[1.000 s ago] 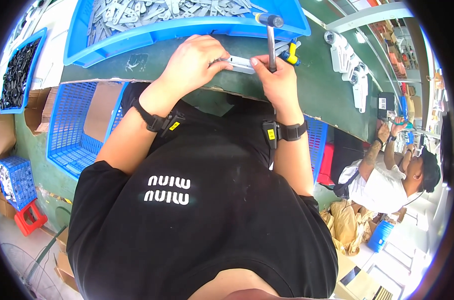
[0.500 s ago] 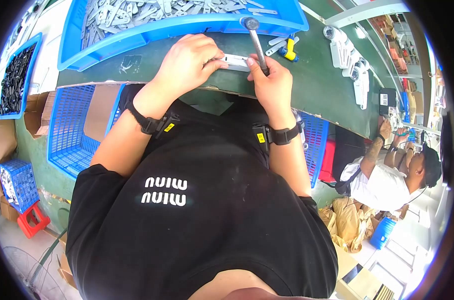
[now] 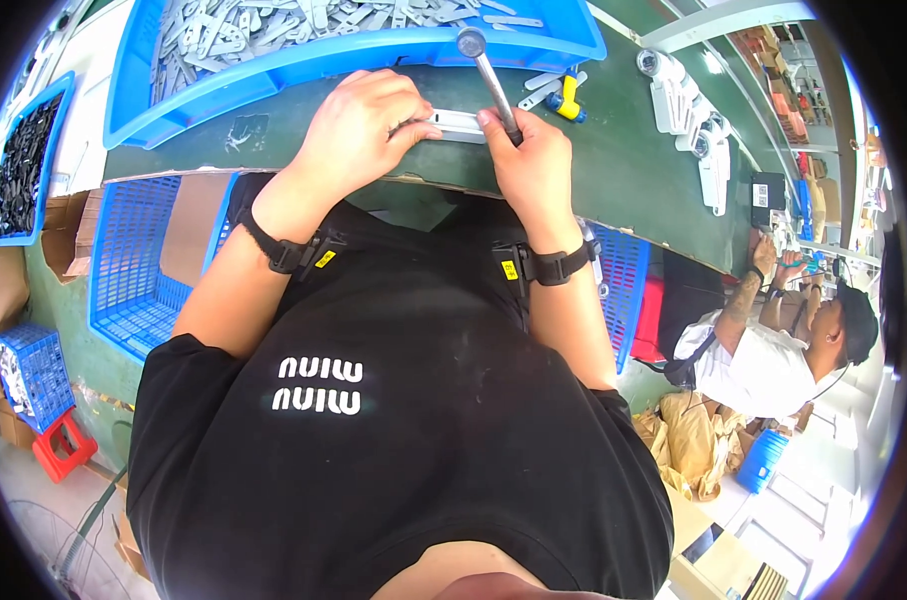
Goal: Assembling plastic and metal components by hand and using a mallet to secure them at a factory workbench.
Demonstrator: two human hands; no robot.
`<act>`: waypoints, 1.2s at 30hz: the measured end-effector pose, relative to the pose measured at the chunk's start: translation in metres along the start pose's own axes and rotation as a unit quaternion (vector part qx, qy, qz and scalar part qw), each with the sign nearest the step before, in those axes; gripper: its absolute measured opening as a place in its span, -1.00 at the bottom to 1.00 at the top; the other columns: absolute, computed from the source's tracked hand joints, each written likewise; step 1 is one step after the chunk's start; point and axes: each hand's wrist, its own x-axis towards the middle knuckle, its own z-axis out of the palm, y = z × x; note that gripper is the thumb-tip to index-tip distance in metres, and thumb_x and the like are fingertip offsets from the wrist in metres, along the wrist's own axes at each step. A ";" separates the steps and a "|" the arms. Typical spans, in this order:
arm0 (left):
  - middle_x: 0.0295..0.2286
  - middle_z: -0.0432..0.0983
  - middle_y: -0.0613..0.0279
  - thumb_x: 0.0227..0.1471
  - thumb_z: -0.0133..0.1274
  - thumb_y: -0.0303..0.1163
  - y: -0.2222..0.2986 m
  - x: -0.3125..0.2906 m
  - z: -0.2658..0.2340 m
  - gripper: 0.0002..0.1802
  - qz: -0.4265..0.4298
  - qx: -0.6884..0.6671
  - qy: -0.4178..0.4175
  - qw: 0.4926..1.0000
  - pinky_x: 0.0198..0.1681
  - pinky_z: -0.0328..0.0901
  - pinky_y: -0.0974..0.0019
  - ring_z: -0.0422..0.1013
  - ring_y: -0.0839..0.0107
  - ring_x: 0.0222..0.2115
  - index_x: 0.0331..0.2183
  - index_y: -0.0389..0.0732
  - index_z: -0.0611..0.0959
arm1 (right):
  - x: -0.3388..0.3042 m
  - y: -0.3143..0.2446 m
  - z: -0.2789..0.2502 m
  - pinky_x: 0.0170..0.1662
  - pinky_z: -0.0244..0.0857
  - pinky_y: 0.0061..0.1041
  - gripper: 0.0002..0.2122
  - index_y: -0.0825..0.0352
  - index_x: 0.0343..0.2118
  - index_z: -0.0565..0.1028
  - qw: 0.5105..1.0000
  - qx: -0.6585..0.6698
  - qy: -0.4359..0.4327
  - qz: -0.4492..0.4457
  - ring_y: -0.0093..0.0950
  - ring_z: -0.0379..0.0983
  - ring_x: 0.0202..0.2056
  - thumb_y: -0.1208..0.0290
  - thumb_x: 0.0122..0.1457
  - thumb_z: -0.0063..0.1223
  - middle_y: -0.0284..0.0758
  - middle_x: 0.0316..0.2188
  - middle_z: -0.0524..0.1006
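At the near edge of the green bench, my left hand (image 3: 364, 128) pinches the left end of a slim whitish channel-shaped strip (image 3: 458, 124). The fingers of my right hand (image 3: 536, 172) touch the strip's right end, with the thumb on top. In that same right hand is a hammer (image 3: 492, 82), its round head up and tilted to the left. The lower end of its metal handle goes into my grip and is hidden there. Beyond the strip stands a blue bin (image 3: 304, 72) heaped with flat grey metal pieces (image 3: 264, 30).
A yellow-and-blue fitting (image 3: 570, 97) lies right of the bin beside loose grey pieces. Several white parts (image 3: 689, 125) are lined up farther right on the bench (image 3: 629, 165). Blue crates (image 3: 134, 265) stand below its edge. A co-worker (image 3: 749, 350) works at the right.
The hammer's head has tipped a little farther left, and my right thumb has shifted slightly left along the strip. My left hand keeps its pinch; the whole view has drifted slightly.
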 end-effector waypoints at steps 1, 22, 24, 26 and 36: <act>-0.38 0.66 0.21 0.04 0.42 -0.30 0.000 0.000 0.001 -0.76 -0.001 -0.001 0.008 1.000 -0.14 0.40 0.09 0.58 0.13 -0.28 -0.39 -0.22 0.71 | 0.001 -0.001 -0.001 -0.39 0.38 -0.25 -0.71 0.38 -0.25 0.70 1.000 0.004 -0.013 0.001 -0.21 0.55 -0.54 0.18 0.31 0.34 -0.10 -0.57 0.58; -0.24 0.63 0.08 0.05 0.29 -0.46 0.035 0.007 0.021 -0.81 0.002 0.097 -0.051 0.994 -0.11 0.52 0.04 0.59 0.04 -0.18 -0.27 -0.32 0.69 | -0.003 0.003 -0.002 -0.42 0.33 -0.20 -0.77 0.39 -0.31 0.64 0.999 0.036 -0.003 -0.029 -0.16 0.51 -0.54 0.29 0.31 0.33 -0.07 -0.58 0.54; -0.26 0.60 0.07 0.02 0.28 -0.49 0.032 0.005 0.025 -0.81 0.031 0.123 -0.037 0.991 -0.14 0.52 0.06 0.58 0.01 -0.17 -0.27 -0.31 0.67 | -0.005 0.017 -0.007 -0.39 0.32 -0.42 -0.84 0.37 -0.13 0.70 0.988 0.144 -0.038 -0.040 -0.59 0.43 -0.48 0.40 0.35 0.27 -0.32 -0.51 0.58; -0.26 0.60 0.09 0.04 0.28 -0.49 0.031 0.009 0.024 -0.84 0.032 0.130 -0.019 0.991 -0.13 0.51 0.07 0.58 0.04 -0.19 -0.29 -0.30 0.67 | -0.009 0.032 -0.014 -0.41 0.25 -0.56 -0.81 0.38 -0.03 0.68 0.952 0.296 -0.081 0.010 -0.73 0.34 -0.44 0.45 0.39 0.21 -0.49 -0.48 0.54; -0.27 0.61 0.17 0.04 0.31 -0.51 0.030 0.005 0.028 -0.87 0.047 0.154 -0.017 0.987 -0.18 0.49 0.12 0.58 0.12 -0.25 -0.34 -0.29 0.68 | -0.095 0.030 -0.059 -0.33 0.33 -0.53 -0.72 0.40 0.18 0.51 0.971 0.230 0.002 -0.058 -0.61 0.40 -0.46 0.54 0.46 -0.01 -0.44 -0.41 0.47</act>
